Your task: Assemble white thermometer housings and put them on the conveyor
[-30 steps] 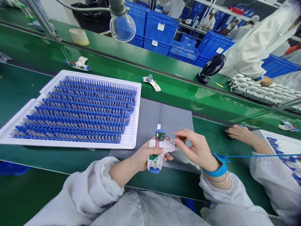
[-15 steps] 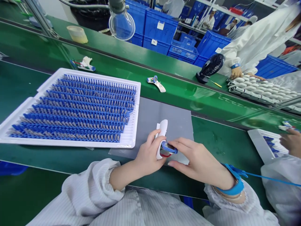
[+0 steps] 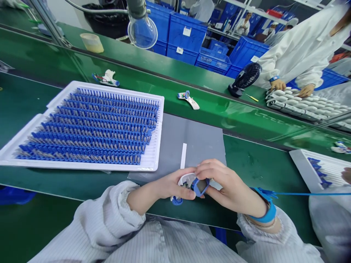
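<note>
A small white and blue device [image 3: 192, 183] with a blue ring at one end sits between both my hands, just above the near edge of a grey mat [image 3: 192, 138]. My left hand [image 3: 170, 185] is closed around its white body from the left. My right hand [image 3: 225, 182], with a blue wrist strap [image 3: 267, 213], grips the blue ring end from the right with curled fingers. Much of the device is hidden by my fingers.
A white tray [image 3: 157, 138] full of blue parts lies to the left. Two unfinished devices [image 3: 105, 78] [image 3: 188, 99] lie on the green belt [image 3: 246, 113]. A small black fan [image 3: 245, 78] stands beyond. Another tray [image 3: 304, 166] is at the right. A person in white [image 3: 301, 47] works across the belt.
The device has been turned from open circuit-board side up to lying sideways low in my hands. The two devices on the belt have drifted right. The person opposite now has both hands on the white parts.
</note>
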A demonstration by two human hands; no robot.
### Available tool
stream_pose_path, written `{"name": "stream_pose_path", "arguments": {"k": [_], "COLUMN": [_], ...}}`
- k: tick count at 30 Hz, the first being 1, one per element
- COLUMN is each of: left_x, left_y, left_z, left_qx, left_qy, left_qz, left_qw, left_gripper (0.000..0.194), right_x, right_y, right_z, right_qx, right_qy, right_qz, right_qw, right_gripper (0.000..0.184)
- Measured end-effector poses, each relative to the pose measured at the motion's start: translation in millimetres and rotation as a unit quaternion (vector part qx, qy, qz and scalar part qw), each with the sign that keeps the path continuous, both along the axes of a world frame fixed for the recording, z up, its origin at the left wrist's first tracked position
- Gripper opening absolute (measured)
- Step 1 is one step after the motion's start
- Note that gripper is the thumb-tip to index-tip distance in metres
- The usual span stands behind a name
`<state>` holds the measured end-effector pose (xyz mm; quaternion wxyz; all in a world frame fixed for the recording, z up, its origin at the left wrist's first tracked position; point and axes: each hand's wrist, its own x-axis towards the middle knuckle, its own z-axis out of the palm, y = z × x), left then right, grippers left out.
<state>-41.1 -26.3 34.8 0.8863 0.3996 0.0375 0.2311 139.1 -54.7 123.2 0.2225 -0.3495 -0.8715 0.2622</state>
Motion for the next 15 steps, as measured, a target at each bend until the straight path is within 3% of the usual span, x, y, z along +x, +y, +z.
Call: {"name": "stream_pose_path", "arguments": {"k": [6,15], "left_x": [2.2,2.8], "left_y": [-0.6,-1.5], "left_z": [0.0,-0.9], "left_qx": [-0.048,-0.113], "left_qy": [0.009,0.079], "left_qz": [0.04,0.046], "left_qw": [0.998,0.989], "left_gripper": [0.053,0.071], "right_x": [0.5,5.2], "right_y": [-3.1,-5.8], "right_z": [-11.9,-20.6], "right_qx": [0.129,0.236], "right_qy": [-0.005,-0.006], "right_qz": [-0.018,-0.01], "right_qw": [0.992,0.972], "right_gripper": [0.027,0.018]}}
